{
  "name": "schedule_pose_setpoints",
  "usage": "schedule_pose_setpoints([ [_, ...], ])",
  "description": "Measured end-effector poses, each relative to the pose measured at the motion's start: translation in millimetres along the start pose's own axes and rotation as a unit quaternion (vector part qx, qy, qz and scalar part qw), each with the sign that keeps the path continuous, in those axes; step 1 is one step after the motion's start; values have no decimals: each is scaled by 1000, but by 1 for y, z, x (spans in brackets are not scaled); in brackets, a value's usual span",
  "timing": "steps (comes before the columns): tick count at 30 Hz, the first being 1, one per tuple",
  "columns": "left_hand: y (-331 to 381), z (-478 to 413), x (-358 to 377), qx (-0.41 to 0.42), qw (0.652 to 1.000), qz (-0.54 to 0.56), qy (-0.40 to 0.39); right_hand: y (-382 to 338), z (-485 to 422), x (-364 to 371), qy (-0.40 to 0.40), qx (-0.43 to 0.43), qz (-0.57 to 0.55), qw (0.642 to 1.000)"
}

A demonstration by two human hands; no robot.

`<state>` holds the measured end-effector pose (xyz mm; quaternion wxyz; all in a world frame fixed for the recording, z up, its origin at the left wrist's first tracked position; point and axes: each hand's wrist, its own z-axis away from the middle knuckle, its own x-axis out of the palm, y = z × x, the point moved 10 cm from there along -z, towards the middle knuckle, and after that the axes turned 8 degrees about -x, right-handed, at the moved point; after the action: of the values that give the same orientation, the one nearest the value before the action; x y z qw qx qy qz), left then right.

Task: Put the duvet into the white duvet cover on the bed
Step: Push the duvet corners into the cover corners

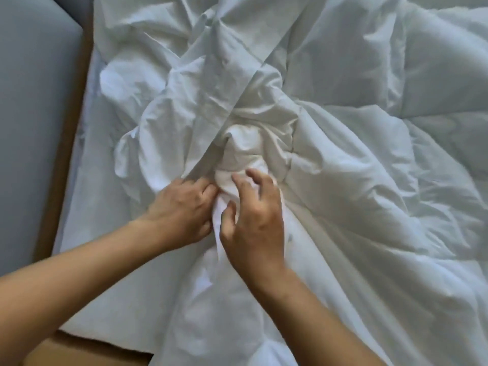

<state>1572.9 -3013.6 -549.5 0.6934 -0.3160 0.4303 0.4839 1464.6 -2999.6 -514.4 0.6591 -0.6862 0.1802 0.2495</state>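
Observation:
A thin white duvet cover (pixel 211 75) lies crumpled over the left and middle of the bed. The puffy quilted duvet (pixel 396 154) spreads across the right side. A bunched white corner (pixel 245 146) pokes up where the two meet. My left hand (pixel 182 210) grips a fold of the cover just left of that bunch, fingers curled into the cloth. My right hand (pixel 253 215) hovers over the bunch with fingers spread and bent, thumb near the fabric; whether it pinches anything is unclear.
A grey padded headboard (pixel 34 128) runs along the left, with a brown wooden bed frame (pixel 79 350) showing at the lower left corner. White bedding fills everything else in view.

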Motion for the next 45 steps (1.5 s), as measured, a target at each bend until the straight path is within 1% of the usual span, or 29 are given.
schedule_pose_setpoints([
  [1, -3, 0, 8, 8, 999, -35, -34, -17, 15, 6, 5, -26, -67, 997],
  [2, -5, 1, 15, 24, 995, -74, -54, -31, 25, 20, -31, -31, -129, 991],
  [4, -9, 7, 35, 57, 985, -129, -97, -30, 33, 50, -105, 38, -203, 973],
  [6, -16, 15, 50, 69, 978, -145, -133, -8, 29, 68, -153, 115, -190, 963],
  [7, -20, 18, 55, 71, 975, -157, -138, 3, 25, 73, -190, 129, -163, 960],
  [10, -14, 21, 46, 114, 978, -139, -105, 18, 17, 78, -284, 87, -90, 951],
  [12, -6, 20, 16, 155, 983, -88, -43, 22, 17, 74, -301, 38, -19, 953],
  [14, 2, 25, -32, 213, 975, -20, 64, 25, 14, 62, -264, 10, 47, 963],
  [15, 5, 29, -53, 242, 965, 13, 101, 25, 9, 54, -231, 10, 62, 971],
  [16, 7, 31, -68, 264, 958, 44, 105, 22, 3, 46, -198, 13, 60, 978],
  [17, 7, 30, -79, 267, 957, 72, 82, 18, -3, 40, -171, 9, 51, 984],
  [19, -5, 14, -85, 201, 973, 110, -6, 8, -13, 34, -153, -8, 45, 987],
  [20, -14, 4, -81, 149, 979, 119, -77, 4, -16, 31, -149, -15, 42, 988],
  [21, -25, -4, -71, 98, 974, 120, -165, 2, -18, 26, -139, -23, 28, 990],
  [23, -41, -7, -46, 22, 939, 78, -335, 2, -22, 11, -112, -30, -40, 992],
  [24, -44, -6, -38, 11, 923, 55, -380, 5, -24, 5, -103, -20, -83, 991],
  [27, -35, -9, -27, 21, 896, 72, -437, 30, -27, 8, -132, 91, -229, 960],
  [29, -31, -7, -30, 1, 856, 176, -487, 38, -26, 12, -162, 139, -268, 940],
  [30, -32, -9, -35, -22, 829, 251, -498, 33, -28, 9, -164, 119, -256, 945],
  [32, -33, -20, -51, -63, 771, 414, -480, 5, -33, 1, -174, 12, -200, 964],
  [33, -31, -24, -59, -61, 746, 468, -470, -11, -35, 0, -184, -33, -193, 963],
  [34, -26, -26, -65, -51, 718, 510, -471, -22, -38, 2, -197, -52, -208, 957],
  [36, -22, -25, -67, -61, 669, 554, -492, -28, -46, 11, -231, -18, -260, 937],
  [37, -25, -22, -66, -82, 660, 553, -502, -26, -49, 18, -267, 7, -266, 926],
  [38, -31, -20, -65, -91, 681, 523, -504, -22, -50, 23, -302, 36, -272, 913],
  [40, -39, -12, -60, -43, 748, 403, -526, -10, -48, 29, -350, 89, -310, 879],
  [41, -39, -6, -57, -14, 767, 343, -541, -7, -47, 29, -361, 111, -353, 856],
  [43, -37, -4, -55, 9, 801, 279, -530, -4, -49, 25, -352, 141, -430, 819],
  [45, -32, -10, -58, 9, 804, 313, -505, 5, -51, 21, -305, 184, -497, 792],
])
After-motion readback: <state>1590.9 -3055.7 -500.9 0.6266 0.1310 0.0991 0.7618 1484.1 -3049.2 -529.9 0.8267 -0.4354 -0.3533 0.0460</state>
